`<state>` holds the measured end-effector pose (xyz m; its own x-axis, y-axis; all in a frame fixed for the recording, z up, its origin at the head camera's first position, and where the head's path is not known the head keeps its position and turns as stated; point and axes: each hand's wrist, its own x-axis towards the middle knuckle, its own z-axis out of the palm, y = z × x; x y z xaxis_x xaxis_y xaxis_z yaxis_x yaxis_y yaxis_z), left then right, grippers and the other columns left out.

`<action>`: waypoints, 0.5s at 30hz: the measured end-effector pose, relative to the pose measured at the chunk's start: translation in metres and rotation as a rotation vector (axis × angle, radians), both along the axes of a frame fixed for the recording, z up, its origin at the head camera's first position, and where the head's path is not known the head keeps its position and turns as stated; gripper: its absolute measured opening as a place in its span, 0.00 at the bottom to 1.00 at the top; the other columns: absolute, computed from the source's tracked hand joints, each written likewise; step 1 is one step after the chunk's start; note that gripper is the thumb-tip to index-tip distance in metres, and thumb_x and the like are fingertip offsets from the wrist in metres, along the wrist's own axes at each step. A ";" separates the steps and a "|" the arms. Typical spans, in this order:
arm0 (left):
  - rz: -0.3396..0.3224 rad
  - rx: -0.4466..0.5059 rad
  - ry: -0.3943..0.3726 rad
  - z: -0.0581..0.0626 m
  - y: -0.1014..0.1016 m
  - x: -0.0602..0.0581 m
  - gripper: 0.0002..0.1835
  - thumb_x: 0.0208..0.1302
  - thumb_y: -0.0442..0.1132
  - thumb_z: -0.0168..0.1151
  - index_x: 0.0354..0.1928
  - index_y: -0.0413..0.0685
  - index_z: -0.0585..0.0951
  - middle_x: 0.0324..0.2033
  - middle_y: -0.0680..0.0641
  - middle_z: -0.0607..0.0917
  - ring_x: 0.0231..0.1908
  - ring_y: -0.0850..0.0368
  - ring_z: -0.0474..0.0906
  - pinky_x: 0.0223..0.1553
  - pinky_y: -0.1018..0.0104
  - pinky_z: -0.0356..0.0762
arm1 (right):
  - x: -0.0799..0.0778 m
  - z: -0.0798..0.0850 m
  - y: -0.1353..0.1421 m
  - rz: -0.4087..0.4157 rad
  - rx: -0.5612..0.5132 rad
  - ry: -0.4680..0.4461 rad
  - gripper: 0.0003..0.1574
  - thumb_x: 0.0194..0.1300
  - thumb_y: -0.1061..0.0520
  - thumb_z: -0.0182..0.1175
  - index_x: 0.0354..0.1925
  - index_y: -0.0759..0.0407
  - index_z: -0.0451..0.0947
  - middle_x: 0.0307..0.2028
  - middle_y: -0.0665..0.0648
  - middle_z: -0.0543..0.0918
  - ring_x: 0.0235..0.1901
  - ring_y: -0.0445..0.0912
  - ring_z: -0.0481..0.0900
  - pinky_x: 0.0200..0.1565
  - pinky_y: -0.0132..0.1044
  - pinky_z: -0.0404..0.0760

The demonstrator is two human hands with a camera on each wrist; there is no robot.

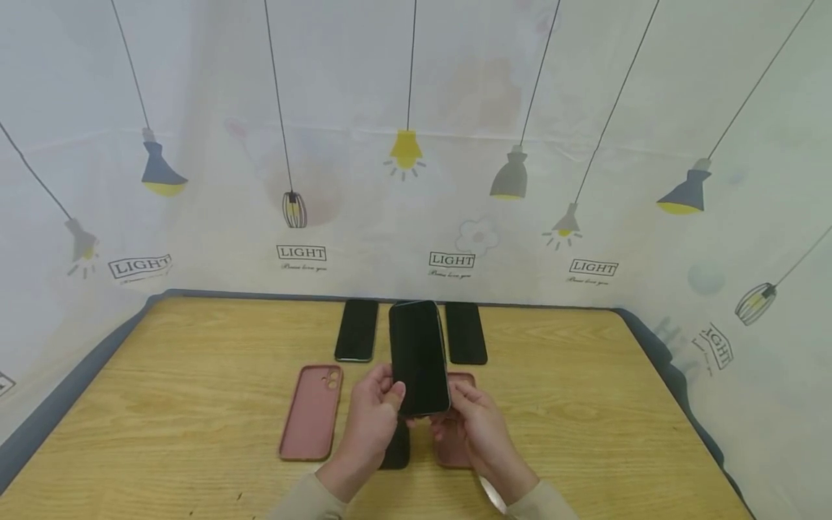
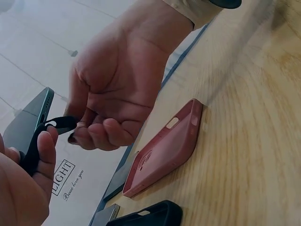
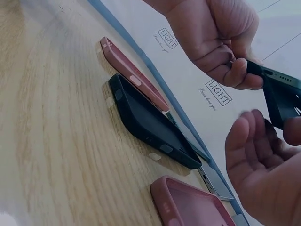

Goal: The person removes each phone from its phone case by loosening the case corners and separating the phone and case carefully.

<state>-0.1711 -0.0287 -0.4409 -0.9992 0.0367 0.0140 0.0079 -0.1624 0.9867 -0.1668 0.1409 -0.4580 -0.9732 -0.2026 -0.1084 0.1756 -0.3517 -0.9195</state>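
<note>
A dark phone [image 1: 419,357] is held up above the table between both hands, its black screen facing me. My left hand [image 1: 373,404] grips its lower left side, thumb over the front edge. At the lower right corner my right hand [image 1: 481,422] pinches the edge. From the wrists, a flexible black phone case [image 3: 282,101] shows behind the phone, its lower edge bent away from the phone's port end. Fingers of both hands pinch that case edge in the left wrist view. The head view hides most of this case behind the phone.
On the wooden table lie a pink phone case [image 1: 312,412] at left, another pink case [image 1: 455,451] partly under my right hand, and a black case [image 1: 396,444] between them. Two more phones, one left [image 1: 357,330] and one right [image 1: 466,332], lie near the back edge by the printed curtain.
</note>
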 end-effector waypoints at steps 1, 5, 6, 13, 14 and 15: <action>-0.002 0.008 -0.003 0.001 0.000 0.000 0.09 0.77 0.23 0.48 0.52 0.26 0.75 0.41 0.36 0.85 0.32 0.56 0.82 0.24 0.62 0.82 | 0.000 0.000 -0.001 -0.023 0.013 -0.001 0.20 0.81 0.60 0.48 0.34 0.49 0.82 0.26 0.46 0.85 0.27 0.39 0.80 0.34 0.30 0.79; -0.001 0.019 0.003 0.002 -0.001 0.001 0.10 0.77 0.23 0.48 0.53 0.25 0.74 0.41 0.36 0.85 0.33 0.57 0.82 0.23 0.63 0.82 | -0.002 0.000 -0.003 -0.130 0.077 -0.016 0.21 0.78 0.61 0.53 0.25 0.52 0.75 0.21 0.46 0.76 0.24 0.39 0.71 0.31 0.31 0.71; -0.001 0.015 0.006 0.002 -0.001 0.000 0.10 0.77 0.23 0.48 0.53 0.25 0.74 0.41 0.36 0.85 0.33 0.57 0.82 0.23 0.62 0.82 | -0.002 0.001 -0.003 -0.148 0.090 -0.024 0.22 0.78 0.61 0.54 0.23 0.53 0.72 0.19 0.46 0.73 0.22 0.39 0.68 0.29 0.30 0.69; 0.012 -0.044 0.067 0.000 -0.001 0.001 0.09 0.74 0.21 0.49 0.51 0.27 0.76 0.39 0.35 0.85 0.29 0.56 0.81 0.22 0.63 0.82 | -0.003 0.007 -0.001 -0.167 0.166 -0.119 0.28 0.76 0.60 0.57 0.16 0.52 0.66 0.13 0.46 0.67 0.11 0.36 0.63 0.16 0.26 0.62; 0.017 -0.060 0.078 -0.001 -0.001 0.001 0.09 0.74 0.21 0.49 0.50 0.27 0.76 0.38 0.35 0.85 0.28 0.56 0.81 0.22 0.63 0.82 | -0.003 0.008 0.000 -0.167 0.182 -0.132 0.28 0.75 0.59 0.57 0.16 0.52 0.66 0.12 0.46 0.67 0.10 0.36 0.63 0.15 0.26 0.62; 0.022 -0.078 0.089 -0.002 -0.001 0.001 0.09 0.74 0.21 0.49 0.50 0.27 0.76 0.37 0.35 0.85 0.27 0.55 0.81 0.21 0.63 0.82 | -0.003 0.009 0.001 -0.166 0.197 -0.145 0.28 0.75 0.59 0.58 0.15 0.53 0.67 0.11 0.46 0.67 0.09 0.36 0.63 0.14 0.27 0.62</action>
<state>-0.1698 -0.0295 -0.4428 -0.9948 0.0188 0.1005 0.0986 -0.0838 0.9916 -0.1694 0.1414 -0.4494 -0.9628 -0.0037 -0.2703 0.2653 -0.2040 -0.9423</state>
